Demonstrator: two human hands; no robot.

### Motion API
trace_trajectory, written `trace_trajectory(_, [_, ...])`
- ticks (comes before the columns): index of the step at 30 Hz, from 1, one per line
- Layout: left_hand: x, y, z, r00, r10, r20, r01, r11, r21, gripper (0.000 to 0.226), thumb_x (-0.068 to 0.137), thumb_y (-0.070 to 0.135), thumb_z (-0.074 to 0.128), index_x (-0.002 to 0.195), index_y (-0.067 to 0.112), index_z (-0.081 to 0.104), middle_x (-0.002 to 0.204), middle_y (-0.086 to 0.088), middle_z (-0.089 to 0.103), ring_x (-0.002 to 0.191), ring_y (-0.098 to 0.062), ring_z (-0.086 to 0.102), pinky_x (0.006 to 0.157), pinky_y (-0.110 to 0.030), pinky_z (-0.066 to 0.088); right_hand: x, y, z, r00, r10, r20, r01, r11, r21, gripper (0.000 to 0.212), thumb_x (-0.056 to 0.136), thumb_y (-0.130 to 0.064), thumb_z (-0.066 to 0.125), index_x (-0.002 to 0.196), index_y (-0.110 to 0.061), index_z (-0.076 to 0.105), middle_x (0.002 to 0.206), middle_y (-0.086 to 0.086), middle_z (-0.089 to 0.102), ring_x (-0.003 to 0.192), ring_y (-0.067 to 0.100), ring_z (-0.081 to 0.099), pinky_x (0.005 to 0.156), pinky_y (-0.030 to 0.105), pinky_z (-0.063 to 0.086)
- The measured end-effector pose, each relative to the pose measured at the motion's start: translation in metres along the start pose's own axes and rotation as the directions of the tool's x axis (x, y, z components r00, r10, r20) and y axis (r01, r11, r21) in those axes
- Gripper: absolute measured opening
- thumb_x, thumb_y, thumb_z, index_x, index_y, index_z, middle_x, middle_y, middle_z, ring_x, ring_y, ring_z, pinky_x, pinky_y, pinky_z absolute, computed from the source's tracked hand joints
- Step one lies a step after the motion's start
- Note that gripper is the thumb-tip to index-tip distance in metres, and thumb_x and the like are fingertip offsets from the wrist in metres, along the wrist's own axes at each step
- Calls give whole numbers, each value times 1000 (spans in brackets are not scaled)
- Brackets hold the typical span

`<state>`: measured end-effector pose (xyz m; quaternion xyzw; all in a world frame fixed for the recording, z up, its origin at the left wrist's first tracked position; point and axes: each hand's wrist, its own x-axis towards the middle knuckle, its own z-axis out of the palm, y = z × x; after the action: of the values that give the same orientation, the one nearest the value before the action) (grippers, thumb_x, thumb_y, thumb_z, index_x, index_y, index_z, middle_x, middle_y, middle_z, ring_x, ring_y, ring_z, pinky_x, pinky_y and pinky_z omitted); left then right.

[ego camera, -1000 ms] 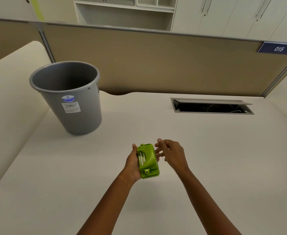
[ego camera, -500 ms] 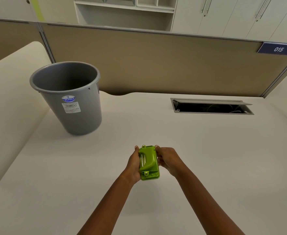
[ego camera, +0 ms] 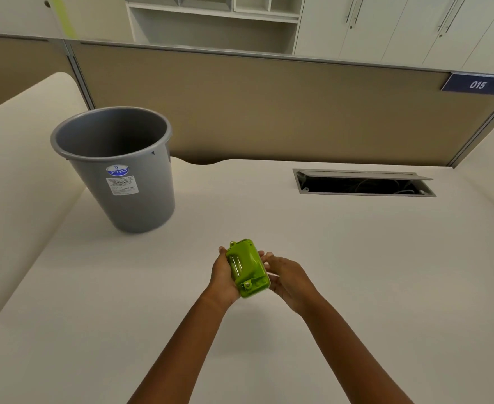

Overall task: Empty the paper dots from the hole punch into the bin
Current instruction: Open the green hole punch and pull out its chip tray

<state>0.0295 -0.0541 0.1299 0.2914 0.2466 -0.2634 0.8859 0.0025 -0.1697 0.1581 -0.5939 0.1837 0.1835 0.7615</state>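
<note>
A lime-green hole punch (ego camera: 248, 268) is held above the middle of the white desk, tilted with its long side pointing away from me. My left hand (ego camera: 221, 278) cups it from the left and my right hand (ego camera: 288, 278) grips its right side, fingers wrapped behind it. A grey plastic bin (ego camera: 129, 182) with a white label stands upright on the desk at the far left, well apart from the hands; its inside looks dark and I see nothing in it. No paper dots are visible.
A cable hatch (ego camera: 362, 183) with its lid raised is sunk into the white desk (ego camera: 356, 258) at the far right. A tan partition (ego camera: 269, 106) runs along the desk's back edge. A cream side surface (ego camera: 21, 158) rises at the left.
My right hand, near the punch with fingers apart a second ago, has closed onto its right side. The punch has tipped slightly, its far end leaning left. The bin has not moved.
</note>
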Motion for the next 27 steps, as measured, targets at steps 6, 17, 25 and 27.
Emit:
trace_trajectory(6, [4,13,3,994,105,-12,-106,992,-74,65,97,52,10,93,9,58,60,-17,73,85,-29,58,92,-48,37,-11,11,0,998,58,-4,-56,978,199,26,95,-13,45,81,-1,63,79,12,66,66,16,69,62,22,60])
trace_trajectory(17, [3,13,11,989,141,-48,-144,988,-56,62,98,48,13,89,7,58,55,-15,71,63,-29,69,74,-38,43,-17,4,7,993,114,-43,-81,885,459,25,94,-2,42,73,0,56,47,6,69,44,14,68,48,24,58])
trace_trajectory(25, [7,12,15,988,134,-71,-142,983,-118,64,98,48,9,134,10,44,89,-16,61,83,-28,54,96,-45,33,-18,6,9,994,103,-24,-73,831,552,27,96,-7,39,77,-1,57,51,8,71,47,16,70,48,24,59])
trace_trajectory(27, [9,13,15,985,152,-77,-163,973,-161,64,98,48,9,137,10,42,94,-16,56,83,-28,54,103,-49,30,-20,8,10,998,61,5,-55,868,494,28,97,-14,39,84,-3,60,61,7,74,54,15,72,54,23,60])
